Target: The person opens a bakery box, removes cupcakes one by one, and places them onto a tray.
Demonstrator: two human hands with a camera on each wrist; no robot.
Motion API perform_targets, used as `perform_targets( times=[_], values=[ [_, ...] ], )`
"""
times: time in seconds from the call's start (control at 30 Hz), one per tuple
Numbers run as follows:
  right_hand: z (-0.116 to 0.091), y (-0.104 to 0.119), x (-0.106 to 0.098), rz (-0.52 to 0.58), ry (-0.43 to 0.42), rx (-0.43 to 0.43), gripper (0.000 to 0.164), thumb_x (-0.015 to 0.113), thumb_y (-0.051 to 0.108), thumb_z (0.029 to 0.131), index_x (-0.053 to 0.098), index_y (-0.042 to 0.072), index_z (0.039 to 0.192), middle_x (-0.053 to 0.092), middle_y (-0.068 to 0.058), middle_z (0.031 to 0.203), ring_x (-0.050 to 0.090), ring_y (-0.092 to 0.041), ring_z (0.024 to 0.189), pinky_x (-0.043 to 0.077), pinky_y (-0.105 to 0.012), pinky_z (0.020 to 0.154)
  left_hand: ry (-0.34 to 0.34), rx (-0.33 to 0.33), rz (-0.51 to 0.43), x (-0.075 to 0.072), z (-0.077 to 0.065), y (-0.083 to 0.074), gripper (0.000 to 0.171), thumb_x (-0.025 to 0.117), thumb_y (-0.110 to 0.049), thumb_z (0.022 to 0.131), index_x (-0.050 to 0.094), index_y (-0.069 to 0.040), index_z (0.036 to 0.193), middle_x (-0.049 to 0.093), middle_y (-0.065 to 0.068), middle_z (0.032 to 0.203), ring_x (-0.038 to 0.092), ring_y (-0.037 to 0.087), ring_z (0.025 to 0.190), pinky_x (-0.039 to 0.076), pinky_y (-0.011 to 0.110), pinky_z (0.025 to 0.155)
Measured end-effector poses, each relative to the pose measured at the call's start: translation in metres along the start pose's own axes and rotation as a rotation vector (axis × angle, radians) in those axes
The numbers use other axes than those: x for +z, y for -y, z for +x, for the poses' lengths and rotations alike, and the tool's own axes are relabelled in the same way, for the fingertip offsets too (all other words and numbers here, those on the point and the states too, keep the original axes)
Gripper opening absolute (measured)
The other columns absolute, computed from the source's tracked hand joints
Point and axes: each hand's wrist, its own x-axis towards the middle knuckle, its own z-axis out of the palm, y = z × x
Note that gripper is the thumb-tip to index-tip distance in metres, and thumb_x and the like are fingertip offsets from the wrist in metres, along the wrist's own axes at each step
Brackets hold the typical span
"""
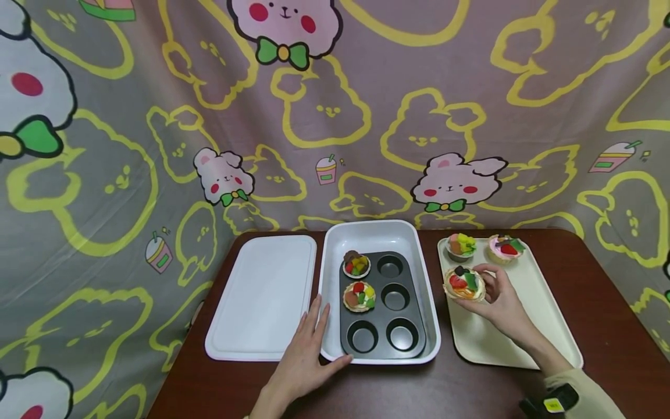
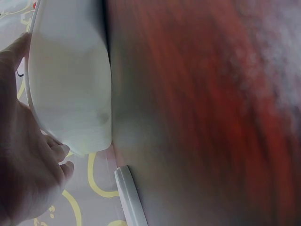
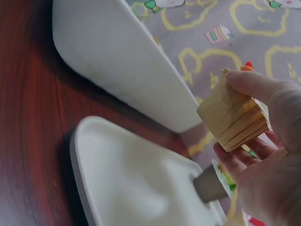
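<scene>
My right hand (image 1: 502, 299) holds a fruit cupcake (image 1: 464, 284) above the left part of the cream tray (image 1: 502, 337). In the right wrist view, thumb and fingers grip the cupcake's pale pleated cup (image 3: 235, 115) from its sides. My left hand (image 1: 309, 355) rests with fairly straight fingers at the near left rim of the white basin (image 1: 377, 230). A dark grey muffin tin (image 1: 378, 323) lies inside that basin. Two topped cupcakes, one with brown pieces (image 1: 356, 265) and one with mixed fruit (image 1: 359, 297), sit in its left column, far and middle cups.
At the tray's far end stand a cupcake in a grey cup (image 1: 460, 247) and a pink-topped cupcake (image 1: 505, 249). Left of the basin lies a flat white lid (image 1: 264, 297). A patterned cloth (image 1: 335, 128) hangs behind the brown table (image 1: 419, 390).
</scene>
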Motion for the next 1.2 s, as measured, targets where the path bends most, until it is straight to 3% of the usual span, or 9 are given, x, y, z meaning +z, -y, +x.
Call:
perform_targets(
  times=[0.37,0.6,0.73,0.93,1.2],
  values=[
    [-0.001,-0.024,-0.031,0.109,-0.095,-0.004,0.077,0.077,-0.026,0.083,0.042,0.017,0.137,0.069,0.034,0.121,0.066,0.018,0.106,0.053,-0.001,0.085,-0.004,0.012,-0.004,0.001,-0.001,-0.001,0.117,0.070,-0.080,0.091,0.027,-0.012,0.176,0.008,0.008,0.188,0.027,0.034,0.171,0.027,0.058,0.139],
    [-0.003,-0.037,-0.055,-0.109,-0.144,0.110,0.069,0.083,-0.007,0.091,0.038,0.024,0.135,0.056,0.046,0.111,0.058,0.027,0.101,0.050,0.001,0.080,-0.014,0.025,0.018,0.002,-0.001,0.000,0.117,0.068,-0.081,0.091,0.026,-0.012,0.176,0.008,0.009,0.188,0.026,0.033,0.171,0.027,0.056,0.139],
    [-0.003,-0.045,-0.068,-0.193,-0.179,0.156,0.067,0.086,0.003,0.093,0.038,0.018,0.136,0.049,0.049,0.105,0.052,0.030,0.098,0.047,0.002,0.079,-0.019,0.016,0.014,0.001,-0.002,0.000,0.117,0.069,-0.081,0.091,0.027,-0.012,0.176,0.008,0.008,0.188,0.026,0.033,0.171,0.028,0.057,0.139],
    [-0.002,-0.054,-0.082,-0.266,-0.244,0.221,0.066,0.088,0.010,0.094,0.037,0.006,0.135,0.046,0.045,0.098,0.048,0.027,0.092,0.044,0.002,0.075,-0.017,0.006,0.004,0.001,-0.002,-0.001,0.117,0.070,-0.079,0.091,0.026,-0.013,0.176,0.008,0.007,0.188,0.026,0.033,0.171,0.027,0.057,0.139],
    [-0.004,-0.061,-0.086,-0.263,-0.298,0.275,0.064,0.087,0.016,0.095,0.035,0.014,0.133,0.047,0.036,0.100,0.046,0.024,0.093,0.042,0.004,0.076,-0.013,0.001,0.001,0.001,-0.002,-0.001,0.116,0.071,-0.078,0.091,0.026,-0.013,0.176,0.008,0.007,0.188,0.026,0.032,0.171,0.027,0.057,0.139]
  ],
)
